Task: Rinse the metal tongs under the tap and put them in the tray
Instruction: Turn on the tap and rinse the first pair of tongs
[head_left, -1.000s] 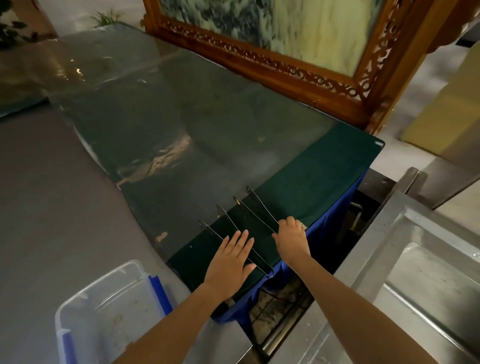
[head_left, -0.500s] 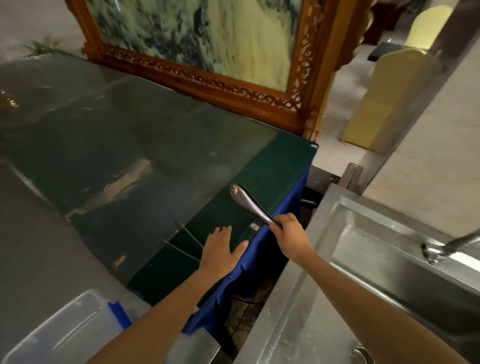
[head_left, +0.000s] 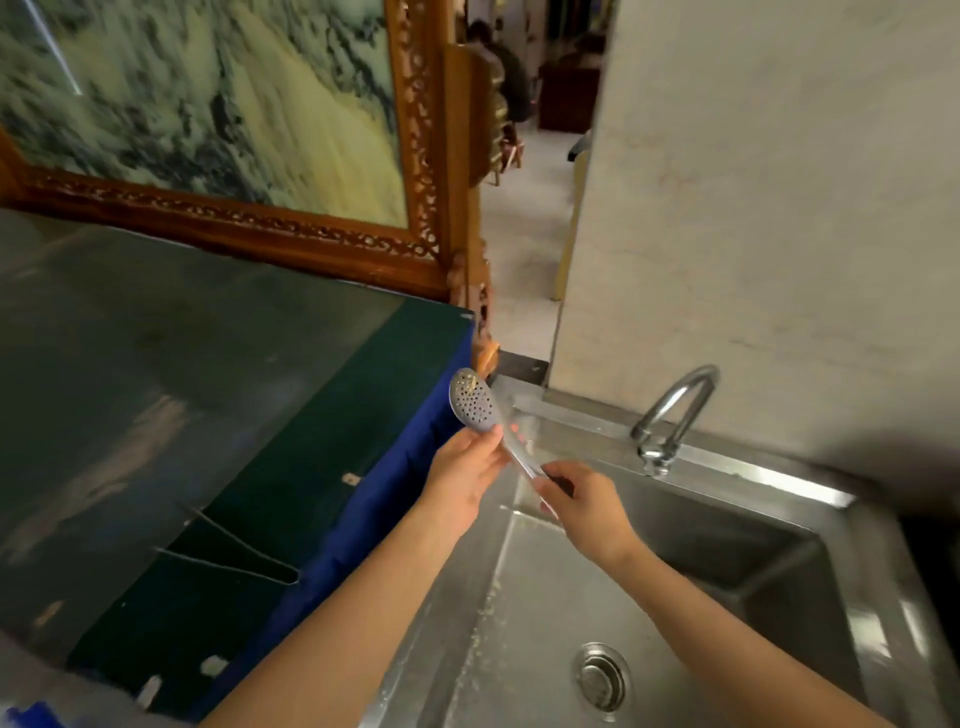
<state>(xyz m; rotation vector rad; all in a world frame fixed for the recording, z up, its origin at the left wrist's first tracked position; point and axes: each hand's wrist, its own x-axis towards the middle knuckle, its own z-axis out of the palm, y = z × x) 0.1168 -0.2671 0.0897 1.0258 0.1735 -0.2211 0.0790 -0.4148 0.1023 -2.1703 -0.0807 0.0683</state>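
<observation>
Metal tongs (head_left: 475, 405) slant from their perforated head, pinched by the left hand (head_left: 462, 473), down and rightward to the handle end gripped in the curled right hand (head_left: 592, 512), above the sink (head_left: 753, 475), whose tap (head_left: 661, 404) stands beyond and right of that nearer right hand.

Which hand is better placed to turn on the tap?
Right. The right hand sits nearer the tap, and the left hand also holds the tongs, so it could probably carry them alone.
</observation>
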